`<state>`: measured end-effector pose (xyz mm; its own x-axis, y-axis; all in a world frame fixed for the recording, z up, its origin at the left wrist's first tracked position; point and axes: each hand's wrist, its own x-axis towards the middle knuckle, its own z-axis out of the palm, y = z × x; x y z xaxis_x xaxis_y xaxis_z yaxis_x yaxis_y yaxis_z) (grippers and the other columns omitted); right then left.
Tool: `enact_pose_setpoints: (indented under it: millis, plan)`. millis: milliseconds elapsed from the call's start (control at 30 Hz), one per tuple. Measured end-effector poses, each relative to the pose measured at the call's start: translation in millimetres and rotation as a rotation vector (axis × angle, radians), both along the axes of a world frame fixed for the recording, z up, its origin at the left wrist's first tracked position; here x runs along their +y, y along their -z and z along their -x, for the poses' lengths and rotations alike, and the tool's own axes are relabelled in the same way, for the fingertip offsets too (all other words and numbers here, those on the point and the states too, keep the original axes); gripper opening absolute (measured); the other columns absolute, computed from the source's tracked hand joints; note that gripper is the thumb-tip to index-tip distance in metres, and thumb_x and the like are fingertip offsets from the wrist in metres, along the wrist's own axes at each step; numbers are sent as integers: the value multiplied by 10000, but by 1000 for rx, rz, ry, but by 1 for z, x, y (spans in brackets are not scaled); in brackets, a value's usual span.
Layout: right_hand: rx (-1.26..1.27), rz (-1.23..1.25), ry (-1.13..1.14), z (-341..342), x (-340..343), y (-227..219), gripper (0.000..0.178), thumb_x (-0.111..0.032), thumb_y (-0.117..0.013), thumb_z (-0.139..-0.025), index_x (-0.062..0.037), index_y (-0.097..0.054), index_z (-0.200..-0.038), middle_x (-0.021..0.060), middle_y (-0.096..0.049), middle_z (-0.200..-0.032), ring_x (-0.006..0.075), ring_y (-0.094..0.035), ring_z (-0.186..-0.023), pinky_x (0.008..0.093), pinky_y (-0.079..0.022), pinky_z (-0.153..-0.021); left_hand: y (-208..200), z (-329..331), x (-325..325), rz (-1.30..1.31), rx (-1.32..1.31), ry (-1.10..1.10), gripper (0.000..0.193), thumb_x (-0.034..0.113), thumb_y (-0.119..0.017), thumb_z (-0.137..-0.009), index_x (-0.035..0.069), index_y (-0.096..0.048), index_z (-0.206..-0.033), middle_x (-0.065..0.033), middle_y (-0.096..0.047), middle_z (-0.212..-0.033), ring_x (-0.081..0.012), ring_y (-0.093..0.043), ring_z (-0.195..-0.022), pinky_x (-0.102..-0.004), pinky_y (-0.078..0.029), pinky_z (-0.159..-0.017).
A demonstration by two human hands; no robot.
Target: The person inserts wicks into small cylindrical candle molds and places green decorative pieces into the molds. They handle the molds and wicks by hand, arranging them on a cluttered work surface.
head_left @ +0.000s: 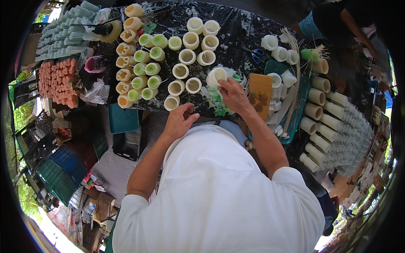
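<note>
My right hand [233, 95] grips a hollow cream-white wax candle cup [216, 77] by its right side, its round opening facing up. Under it lie green and white wax scraps [217, 102]. My left hand [181, 122] is at the table's near edge with loosely bent fingers apart and nothing in them. The nearest thing to it is a cream candle cup [171, 103] just above its fingertips. Several like it stand in rows beyond, including one with a wick [193, 85]. Left of these are light-green candles [151, 82] with wicks and yellow-orange candle cups [124, 75] with uneven rims.
Blue scissors [255, 55] lie beyond the brown card [259, 96]. A green tray [301, 101] holds white wax pieces. Large cream cylinders [313, 111] line the right. Pink-orange pieces [57, 82] and pale glassy stacks [63, 36] fill the left. Another person's arm [358, 31] is far right.
</note>
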<state>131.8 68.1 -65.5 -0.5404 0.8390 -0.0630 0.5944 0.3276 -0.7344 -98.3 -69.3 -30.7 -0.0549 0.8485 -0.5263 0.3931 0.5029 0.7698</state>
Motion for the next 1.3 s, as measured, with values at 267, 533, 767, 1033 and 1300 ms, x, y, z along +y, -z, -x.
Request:
enact_pose_setpoints:
  millis: [267, 533, 767, 1033, 1300]
  plan:
    - [52, -227, -159, 48, 23, 31, 172, -9, -663, -891, -58, -646, -1056, 152, -597, -888, 381, -662, -804, 478, -551, -722, -4, 11, -20, -39, 19, -75, 449, 226, -801, -889, -35, -678, -1234, -162, -734, -1033, -218, -697, -862, -342, -566, -807]
    - [-45, -177, -222, 56, 30, 61, 231, -49, -696, -909, -66, -657, -1136, 145, -622, -880, 364, -658, -780, 467, -528, -675, -2, 13, -20, -65, 20, -66, 442, 222, -798, -888, -36, -678, -1227, -177, -725, -1017, -243, -695, -855, -358, -558, -780]
    - [-71, -134, 103, 39, -15, 64, 207, -185, -756, -866, -34, -693, -993, 163, -661, -877, 361, -690, -801, 454, -557, -682, -2, 20, -5, -131, 37, -41, 405, 204, -788, -891, -25, -680, -1208, -161, -713, -993, -221, -677, -761, -346, -550, -720]
    - [-379, -166, 12, 63, -49, 106, 203, -204, -751, -806, -17, -681, -841, 193, -689, -895, 366, -716, -768, 462, -581, -670, 8, 22, 15, -370, 284, 11, 291, 163, -776, -900, 2, -699, -1130, -135, -691, -965, -263, -671, -728, -383, -547, -684]
    - [88, 211, 340, 37, -23, 65, 272, -25, -622, -929, -47, -665, -1197, 106, -683, -959, 216, -681, -881, 342, -544, -743, 26, 7, 105, -558, 556, 235, 215, 130, -763, -841, 44, -705, -1030, -123, -671, -976, -325, -678, -904, -427, -561, -769]
